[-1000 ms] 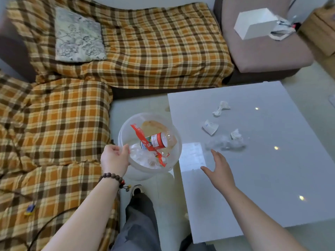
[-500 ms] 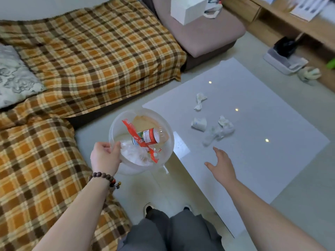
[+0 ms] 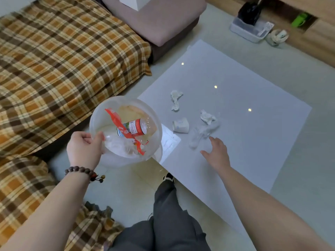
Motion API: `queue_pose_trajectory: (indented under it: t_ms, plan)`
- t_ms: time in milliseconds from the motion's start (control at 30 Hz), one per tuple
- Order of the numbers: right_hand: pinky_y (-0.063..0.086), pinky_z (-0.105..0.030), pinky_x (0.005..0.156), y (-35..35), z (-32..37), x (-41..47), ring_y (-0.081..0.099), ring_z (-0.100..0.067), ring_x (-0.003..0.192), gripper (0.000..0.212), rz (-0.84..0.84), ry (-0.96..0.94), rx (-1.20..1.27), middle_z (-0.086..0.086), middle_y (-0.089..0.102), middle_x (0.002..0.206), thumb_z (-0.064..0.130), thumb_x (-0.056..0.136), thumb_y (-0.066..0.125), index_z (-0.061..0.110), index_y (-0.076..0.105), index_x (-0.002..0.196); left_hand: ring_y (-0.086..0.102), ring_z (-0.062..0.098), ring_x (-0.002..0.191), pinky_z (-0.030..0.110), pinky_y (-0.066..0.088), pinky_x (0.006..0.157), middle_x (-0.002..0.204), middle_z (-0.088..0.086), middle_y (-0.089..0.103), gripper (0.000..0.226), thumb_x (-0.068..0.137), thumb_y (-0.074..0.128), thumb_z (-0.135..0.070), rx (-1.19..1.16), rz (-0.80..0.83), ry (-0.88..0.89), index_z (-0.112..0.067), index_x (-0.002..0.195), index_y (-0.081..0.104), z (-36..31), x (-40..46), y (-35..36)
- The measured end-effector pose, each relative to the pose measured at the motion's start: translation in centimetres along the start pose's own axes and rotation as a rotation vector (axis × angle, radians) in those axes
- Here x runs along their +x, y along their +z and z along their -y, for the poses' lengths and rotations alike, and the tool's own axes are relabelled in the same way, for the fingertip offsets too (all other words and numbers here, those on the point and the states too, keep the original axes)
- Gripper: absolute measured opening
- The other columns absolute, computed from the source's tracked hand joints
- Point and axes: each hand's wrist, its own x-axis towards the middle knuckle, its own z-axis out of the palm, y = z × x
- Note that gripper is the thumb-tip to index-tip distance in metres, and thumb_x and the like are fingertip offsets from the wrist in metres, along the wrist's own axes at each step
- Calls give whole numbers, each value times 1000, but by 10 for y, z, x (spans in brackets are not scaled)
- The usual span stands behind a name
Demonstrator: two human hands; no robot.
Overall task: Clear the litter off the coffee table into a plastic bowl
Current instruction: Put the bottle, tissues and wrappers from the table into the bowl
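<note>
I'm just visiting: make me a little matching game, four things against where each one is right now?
Things:
1. red wrapper
2. crumpled paper cup
3. bead bracelet
4. clear plastic bowl

Places:
A. on the left wrist
B. gripped at its rim by the left hand
C. lying on the coffee table
D. inside the bowl

Pairs: 1-D, 2-C, 3-A, 4-B

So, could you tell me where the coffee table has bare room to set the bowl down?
The coffee table is bare right of the right hand and toward its far corner. It's crowded around the crumpled tissues, paper cup and clear wrapper.
</note>
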Motion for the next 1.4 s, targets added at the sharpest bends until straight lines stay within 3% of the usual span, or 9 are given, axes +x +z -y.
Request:
queue_pose_trajectory:
  t_ms: [200, 400, 600, 733, 900, 1067, 1233, 1333, 1400]
  plan:
    - [33, -45, 109, -1, 9, 78, 22, -32, 142, 77, -53, -6, -38, -15, 21, 156, 38, 81, 70, 19, 32, 145, 57, 14, 61, 21, 37, 54, 80, 18, 71, 42, 85, 59, -42, 59, -3, 81, -1, 94, 66, -47, 53, 39]
    - [35, -43, 107, 13, 11, 128, 25, -33, 140, 73, 42, 46, -100, -16, 25, 153, 34, 83, 69, 19, 32, 144, 57, 12, 60, 25, 44, 56, 68, 0, 63, 45, 82, 60, -51, 36, -36, 108, -8, 93, 64, -66, 83, 68]
    - [46, -40, 84, 25, 18, 141, 52, -37, 111, 29, 14, 88, -137, -20, 56, 119, 12, 92, 47, 9, 56, 119, 62, 14, 62, 21, 44, 57, 71, 3, 66, 38, 86, 62, -44, 34, 10, 152, -7, 97, 62, -75, 103, 83]
    - [47, -40, 82, -4, 51, 124, 58, -37, 102, 27, -167, 34, 104, -19, 63, 107, 13, 89, 56, 7, 61, 115, 57, 15, 63, 18, 38, 55, 74, 6, 62, 34, 88, 64, -39, 59, 57, 167, -6, 95, 61, -86, 110, 92]
    - [49, -25, 79, -51, 146, 83, 54, -7, 82, 26, -353, -274, 516, 4, 61, 95, 15, 82, 69, 13, 66, 108, 49, 8, 59, 19, 37, 55, 68, -4, 53, 25, 88, 67, -33, 21, 91, 169, -11, 91, 55, -98, 115, 96]
    - [37, 0, 76, -57, 246, 58, 56, -8, 89, 30, -294, -510, 609, -3, 66, 103, 16, 79, 73, 12, 67, 108, 51, 14, 63, 23, 43, 59, 71, -1, 55, 26, 88, 67, -32, -28, 179, 184, -9, 92, 56, -108, 118, 94]
    - [41, -32, 103, -41, 273, 60, 50, -20, 119, 54, -56, -555, 483, -3, 58, 130, 27, 81, 73, 17, 55, 130, 58, 22, 71, 24, 44, 59, 80, 13, 65, 27, 89, 65, -33, -27, 205, 187, -7, 95, 58, -114, 126, 92]
    - [29, -9, 102, -40, 241, 74, 46, -17, 122, 52, -200, -491, 527, -5, 54, 132, 32, 80, 72, 18, 56, 127, 60, 23, 75, 25, 43, 60, 86, 18, 69, 33, 88, 65, -38, -32, 194, 163, -7, 96, 58, -115, 132, 93]
    - [23, -3, 95, -39, 199, 92, 42, -17, 125, 50, -259, -346, 484, -7, 50, 135, 31, 82, 71, 19, 55, 128, 60, 23, 75, 28, 44, 62, 87, 18, 69, 35, 88, 64, -39, -27, 190, 151, -7, 98, 58, -117, 135, 94]
